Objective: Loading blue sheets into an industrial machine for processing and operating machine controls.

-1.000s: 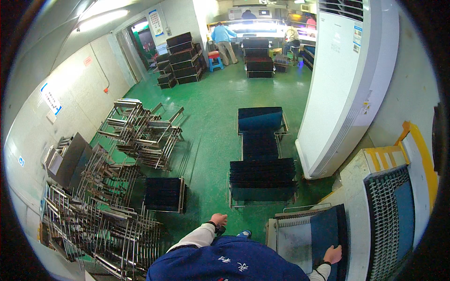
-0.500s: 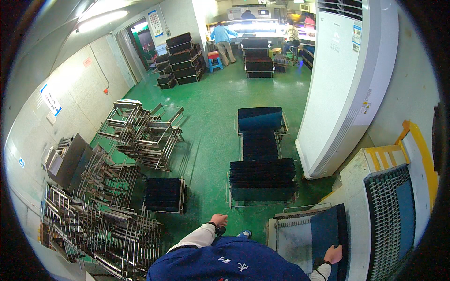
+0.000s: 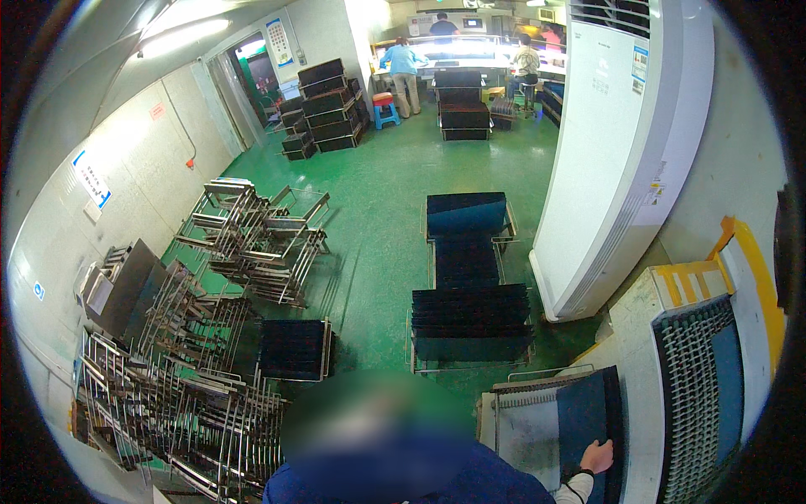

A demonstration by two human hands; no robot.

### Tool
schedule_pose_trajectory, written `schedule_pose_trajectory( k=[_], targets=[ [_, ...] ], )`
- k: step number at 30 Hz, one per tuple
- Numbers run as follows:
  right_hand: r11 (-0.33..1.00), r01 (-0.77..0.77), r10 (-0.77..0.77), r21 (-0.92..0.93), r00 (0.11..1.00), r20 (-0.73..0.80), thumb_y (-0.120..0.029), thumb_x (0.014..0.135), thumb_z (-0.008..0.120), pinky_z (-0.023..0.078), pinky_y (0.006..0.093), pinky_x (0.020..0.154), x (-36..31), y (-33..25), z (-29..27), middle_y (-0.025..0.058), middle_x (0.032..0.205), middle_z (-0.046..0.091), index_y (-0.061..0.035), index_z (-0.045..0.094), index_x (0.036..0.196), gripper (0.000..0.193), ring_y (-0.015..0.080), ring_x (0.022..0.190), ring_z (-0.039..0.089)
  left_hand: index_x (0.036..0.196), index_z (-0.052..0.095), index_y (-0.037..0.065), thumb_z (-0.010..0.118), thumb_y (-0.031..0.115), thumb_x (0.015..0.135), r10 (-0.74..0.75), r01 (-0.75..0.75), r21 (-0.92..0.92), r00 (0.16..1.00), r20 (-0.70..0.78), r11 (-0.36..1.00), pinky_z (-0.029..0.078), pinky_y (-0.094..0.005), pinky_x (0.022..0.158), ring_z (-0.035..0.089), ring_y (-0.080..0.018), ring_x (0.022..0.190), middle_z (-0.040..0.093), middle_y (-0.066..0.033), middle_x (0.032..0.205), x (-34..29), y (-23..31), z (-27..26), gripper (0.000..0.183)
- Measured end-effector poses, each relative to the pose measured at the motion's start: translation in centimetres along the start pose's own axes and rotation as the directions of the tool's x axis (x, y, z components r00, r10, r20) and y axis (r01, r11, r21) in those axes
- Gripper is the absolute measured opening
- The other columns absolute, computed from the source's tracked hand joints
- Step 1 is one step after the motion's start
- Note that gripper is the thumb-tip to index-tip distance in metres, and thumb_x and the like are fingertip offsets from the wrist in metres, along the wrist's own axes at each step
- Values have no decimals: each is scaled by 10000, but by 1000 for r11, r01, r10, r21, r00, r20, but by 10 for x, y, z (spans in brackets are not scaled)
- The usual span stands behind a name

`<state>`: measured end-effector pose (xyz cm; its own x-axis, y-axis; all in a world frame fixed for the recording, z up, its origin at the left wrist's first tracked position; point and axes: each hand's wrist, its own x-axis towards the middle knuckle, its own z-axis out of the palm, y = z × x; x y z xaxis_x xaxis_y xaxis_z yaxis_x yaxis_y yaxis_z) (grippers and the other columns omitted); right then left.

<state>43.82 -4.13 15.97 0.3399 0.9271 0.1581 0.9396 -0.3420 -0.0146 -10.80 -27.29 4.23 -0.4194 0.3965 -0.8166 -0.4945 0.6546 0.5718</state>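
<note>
At the lower right, my right hand (image 3: 598,456) has its fingers curled at the edge of a dark blue flat panel (image 3: 581,412). That panel stands in a metal rack (image 3: 525,382) with a ridged, comb-like side, next to a near-black panel edge (image 3: 620,412). Part of the grip is hidden behind the knuckles. A blurred patch covers my left forearm (image 3: 361,420) and hand in front of my blue top, so the left fingers cannot be made out.
Racks of dark panels (image 3: 472,323) stand on the green floor ahead; another rack (image 3: 292,349) sits left. Bare metal racks (image 3: 193,412) crowd the left wall. A tall white cabinet unit (image 3: 600,160) and a slotted machine (image 3: 701,395) flank the right. People (image 3: 403,63) work at a bright far counter.
My left hand and forearm, clear before, are now under a blurred patch. The right hand stays at the panel. The far person in light blue has straightened and shifted slightly right.
</note>
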Motion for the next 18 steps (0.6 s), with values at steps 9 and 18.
schedule_pose_trajectory(
  k=[9, 18],
  targets=[
    [1000, -19, 18, 16, 998, 58, -234, 746, 635, 447, 409, 714, 1, -1, -1, 142, 909, 623, -47, 558, 1012, 334, 305, 835, 598, 1057, 476, 16, 575, 281, 829, -27, 26, 21, 998, 48, 999, 486, -340, 548, 607, -239, 722, 589, -132, 977, 1, 1, -4, 363],
    [1000, -25, 24, 3, 997, 71, -240, 761, 621, 451, 402, 726, -2, -4, -9, 139, 928, 622, -52, 556, 1033, 336, 299, 843, 598, 1047, 479, 24, 581, 273, 829, -18, 19, -22, 999, 38, 1000, 474, -336, 559, 586, -215, 666, 594, -111, 922, -1, -3, -5, 346]
  ],
)
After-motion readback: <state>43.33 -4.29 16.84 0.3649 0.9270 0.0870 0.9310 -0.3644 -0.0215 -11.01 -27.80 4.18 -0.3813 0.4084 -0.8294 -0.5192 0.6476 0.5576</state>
